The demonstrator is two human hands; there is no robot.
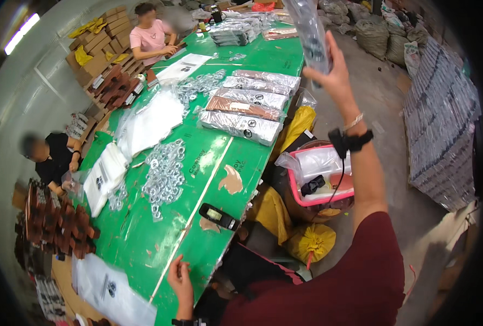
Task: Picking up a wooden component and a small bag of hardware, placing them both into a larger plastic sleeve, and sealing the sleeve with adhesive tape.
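Observation:
My right hand [332,73] is raised past the table's right edge, thumb and fingers on either side of a long package in clear plastic [308,32]. The package stands nearly upright and runs out of the top of the view. My left hand [180,278] hovers by the near edge of the green table [124,242], fingers loosely bent and apart, with nothing in them. A dark handset with a small screen [218,216] lies beyond it. Farther along, several bagged packages [241,127] lie in a row.
A pile of small clear plastic pieces [165,171] and stacks of plastic bags [103,179] cover the table's left half. Two people [59,157] work along the far side. To the right stand a pink basket [325,202] and a tall stack of wrapped packages [442,125].

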